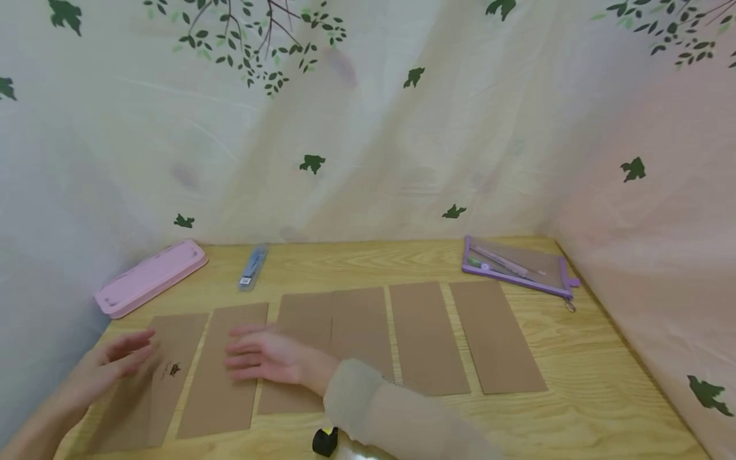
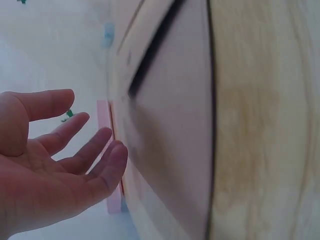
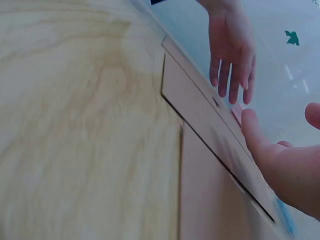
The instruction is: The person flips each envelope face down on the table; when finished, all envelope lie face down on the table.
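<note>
Several flat brown kraft-paper rectangles, perhaps notebooks or cards, lie in a row across the table. Over the leftmost pieces hovers my left hand point(image 1: 106, 370), fingers relaxed and holding nothing; one piece there bears a small dark print point(image 1: 175, 368). In the left wrist view, the left hand point(image 2: 55, 160) is apart from the brown sheet point(image 2: 170, 110). My right hand point(image 1: 267, 354) reaches leftward above the second brown rectangle point(image 1: 215, 396) and partly covers its neighbour point(image 1: 305, 313). Its fingers are extended and empty. Farther right lie two separate rectangles point(image 1: 428, 338).
At the back left are a pink case point(image 1: 152, 278) and a slim clear-blue packet point(image 1: 253, 268). A purple-edged zip pouch point(image 1: 517, 255) with pens inside lies back right. A small black-and-yellow object point(image 1: 326, 442) is at the front edge. Patterned cloth point(image 1: 368, 128) hangs behind the table.
</note>
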The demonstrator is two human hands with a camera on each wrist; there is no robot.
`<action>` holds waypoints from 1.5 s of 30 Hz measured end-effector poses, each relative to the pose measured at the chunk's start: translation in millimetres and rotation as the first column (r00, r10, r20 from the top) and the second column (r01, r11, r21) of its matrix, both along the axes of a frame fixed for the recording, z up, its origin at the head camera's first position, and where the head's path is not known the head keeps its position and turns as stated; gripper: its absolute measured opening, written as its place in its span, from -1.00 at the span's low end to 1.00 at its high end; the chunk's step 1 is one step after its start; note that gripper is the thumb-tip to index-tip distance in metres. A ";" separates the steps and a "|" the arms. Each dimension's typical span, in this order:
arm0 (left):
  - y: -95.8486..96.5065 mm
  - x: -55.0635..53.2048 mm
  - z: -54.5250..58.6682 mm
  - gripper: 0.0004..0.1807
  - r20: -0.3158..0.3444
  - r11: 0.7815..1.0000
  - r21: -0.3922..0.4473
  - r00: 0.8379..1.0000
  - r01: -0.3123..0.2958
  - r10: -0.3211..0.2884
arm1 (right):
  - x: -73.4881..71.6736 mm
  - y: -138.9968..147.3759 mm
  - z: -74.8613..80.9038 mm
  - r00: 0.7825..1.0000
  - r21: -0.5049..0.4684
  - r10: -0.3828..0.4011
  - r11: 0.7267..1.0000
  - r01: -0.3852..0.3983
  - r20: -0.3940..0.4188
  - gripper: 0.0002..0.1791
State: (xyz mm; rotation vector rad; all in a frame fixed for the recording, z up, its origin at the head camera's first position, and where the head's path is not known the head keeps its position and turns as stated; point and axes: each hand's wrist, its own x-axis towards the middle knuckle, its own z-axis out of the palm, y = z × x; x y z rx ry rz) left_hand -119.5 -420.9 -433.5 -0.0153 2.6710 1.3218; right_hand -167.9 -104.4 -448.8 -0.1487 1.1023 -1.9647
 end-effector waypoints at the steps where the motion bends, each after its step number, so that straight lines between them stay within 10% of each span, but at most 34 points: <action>1: -3.7 -1.3 -0.1 -0.53 0.010 1.000 -0.027 1.000 -0.004 0.004 | 2.2 -5.3 -0.7 1.000 -0.005 -0.009 1.000 0.009 0.013 -0.47; 8: -15.0 -8.6 -6.5 -0.20 0.111 0.990 -0.130 0.992 -0.052 0.067 | 16.4 -39.8 -6.7 0.989 -0.052 -0.063 0.996 0.070 0.133 -0.48; 15: -17.0 -3.5 -12.0 -0.24 0.128 0.973 -0.231 0.992 0.024 0.006 | 27.5 -64.3 -7.3 0.982 -0.083 -0.067 0.993 0.083 0.177 -0.43; 45: -13.8 6.9 -10.6 -0.23 0.148 0.986 -0.165 0.988 -0.021 0.046 | 25.4 -69.4 -10.4 0.981 -0.055 -0.086 0.994 0.097 0.171 -0.41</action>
